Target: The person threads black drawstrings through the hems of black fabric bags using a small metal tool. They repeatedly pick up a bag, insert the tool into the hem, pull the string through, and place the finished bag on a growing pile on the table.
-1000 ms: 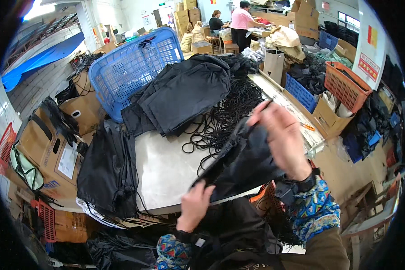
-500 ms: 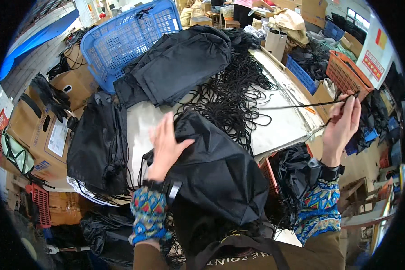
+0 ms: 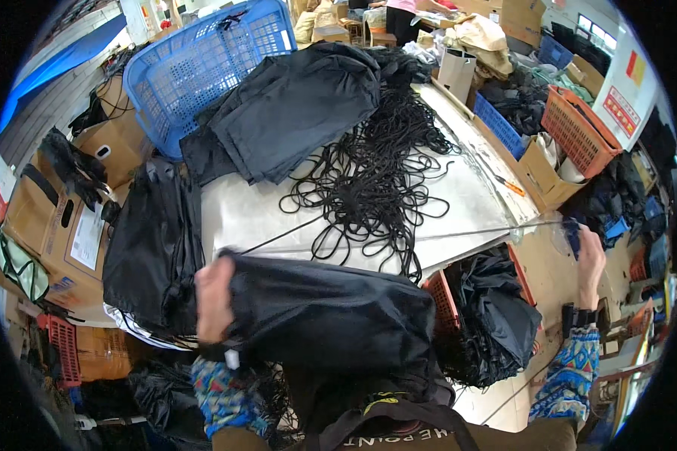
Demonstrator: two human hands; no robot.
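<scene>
A black drawstring bag (image 3: 331, 308) of thin fabric stretches sideways across my lap at the table's near edge. My left hand (image 3: 215, 301), blurred, is closed on the bag's left end. Far out to the right, my right hand (image 3: 590, 263) is closed with a black cord (image 3: 496, 229) at its fingertips. The cord runs taut and blurred leftward over the table, toward the bag; where it meets the fabric I cannot make out. Beyond the bag lies a tangled heap of black cords (image 3: 368, 188). Behind it rests a stack of flat black bags (image 3: 301, 105).
More black bags (image 3: 154, 248) hang over the table's left edge. A blue plastic basket (image 3: 203, 75) leans at the back left, near cardboard boxes (image 3: 64, 233). A red crate (image 3: 444, 301) with black bags stands right of my lap. An orange-handled cutter (image 3: 510, 185) lies on the white table (image 3: 466, 210).
My left hand has moved left and down and now grips the bag, pulling it sideways. My right hand has gone further right and lower with the cord.
</scene>
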